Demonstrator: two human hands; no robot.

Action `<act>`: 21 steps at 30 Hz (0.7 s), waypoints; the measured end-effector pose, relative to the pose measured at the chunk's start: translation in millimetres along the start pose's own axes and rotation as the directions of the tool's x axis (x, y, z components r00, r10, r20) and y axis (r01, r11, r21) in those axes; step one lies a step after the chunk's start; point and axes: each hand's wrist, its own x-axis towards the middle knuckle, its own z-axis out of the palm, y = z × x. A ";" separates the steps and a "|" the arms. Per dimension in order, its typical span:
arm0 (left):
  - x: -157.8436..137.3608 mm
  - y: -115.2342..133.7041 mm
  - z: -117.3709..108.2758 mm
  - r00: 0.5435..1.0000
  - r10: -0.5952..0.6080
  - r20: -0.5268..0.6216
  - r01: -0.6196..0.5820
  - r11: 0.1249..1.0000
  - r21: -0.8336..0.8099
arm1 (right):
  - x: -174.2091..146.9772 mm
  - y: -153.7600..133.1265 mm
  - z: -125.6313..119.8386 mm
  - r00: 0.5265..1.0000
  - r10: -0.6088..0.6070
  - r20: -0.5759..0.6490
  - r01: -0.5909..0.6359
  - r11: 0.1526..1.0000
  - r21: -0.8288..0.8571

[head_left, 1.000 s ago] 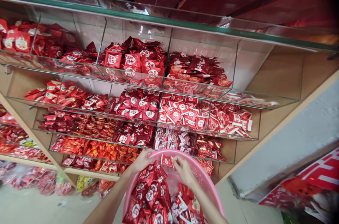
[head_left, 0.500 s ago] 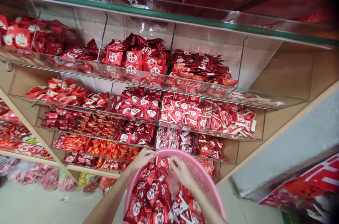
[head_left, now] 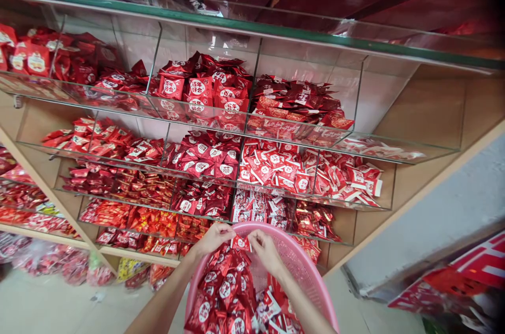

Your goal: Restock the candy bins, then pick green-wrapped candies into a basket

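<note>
Between my two hands is a small red candy packet (head_left: 241,243) with a white printed mark. My left hand (head_left: 214,238) pinches its left end, and the fingers of my right hand (head_left: 265,248) close on its right end. Beneath them stands a pink plastic basket (head_left: 319,284), with its far rim close to the shelves. Dark red packets with white round labels (head_left: 226,289) fill its left side. Lighter red and white packets (head_left: 272,306) lie at its near right, partly behind my right forearm.
Glass shelves (head_left: 197,170) with upright dividers rise in front, holding many red packets in compartments. A wooden side panel (head_left: 426,97) bounds them on the right. Bagged goods (head_left: 74,271) sit on the tiled floor (head_left: 130,300) at left. Red printed items (head_left: 469,276) lean by the grey wall.
Both hands have shifted very slightly, and the packet between them has dropped a little and tilted, its printed face showing more clearly. The basket stays in place.
</note>
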 end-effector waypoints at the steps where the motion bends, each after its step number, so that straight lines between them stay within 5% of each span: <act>1: 0.0 -0.2 -0.3 1.000 -0.001 0.000 0.001 1.000 0.000 | 0.2 -0.5 -0.1 1.000 -0.006 -0.012 0.006 1.000 -0.015; 8: -1.6 8.7 0.2 1.000 -0.023 -0.013 0.022 1.000 -0.008 | -2.5 -2.3 0.2 0.992 -0.013 -0.124 0.009 0.999 -0.035; 14: -2.0 11.0 1.6 0.999 -0.019 -0.032 0.018 1.000 -0.015 | -1.3 3.4 5.7 0.980 0.096 -0.175 -0.088 0.995 0.050; 21: -3.1 16.1 4.6 0.988 -0.137 -0.073 0.134 0.990 -0.047 | -8.4 19.5 -36.9 0.981 0.123 -0.152 -0.133 0.989 -0.057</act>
